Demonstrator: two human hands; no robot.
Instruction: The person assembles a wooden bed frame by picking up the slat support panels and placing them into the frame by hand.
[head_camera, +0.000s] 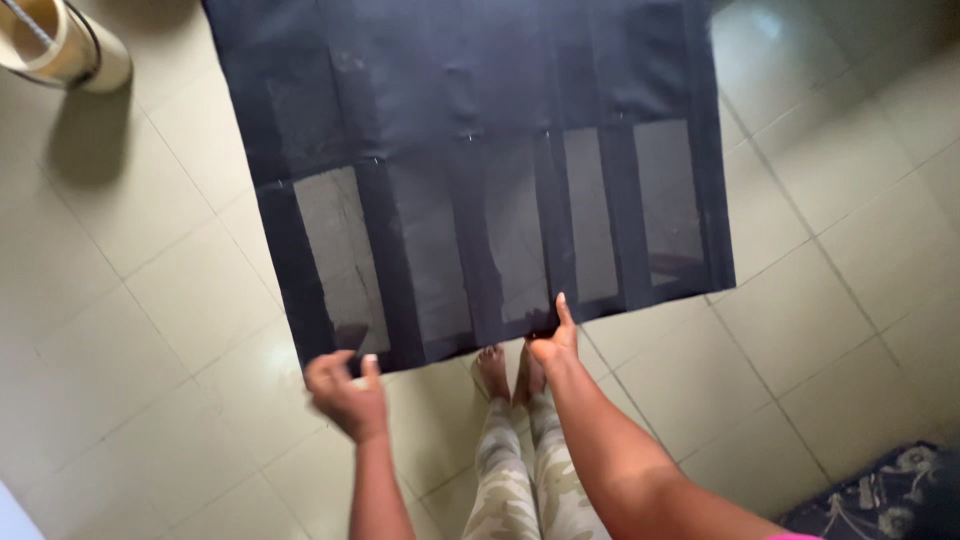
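A large black piece of cloth (470, 150) with several sheer, see-through panels between darker strips lies spread over the tiled floor. My right hand (555, 338) pinches its near hem, thumb on top. My left hand (345, 392) hovers just below the hem's left part, fingers curled and blurred, holding nothing that I can see. My bare feet (508, 372) and patterned trouser legs (520, 470) show under the cloth's near edge.
A pale round container (60, 45) stands on the floor at the top left. A dark blue patterned mat or cushion (880, 495) lies at the bottom right corner. Glossy pale tiles (150, 300) surround the cloth.
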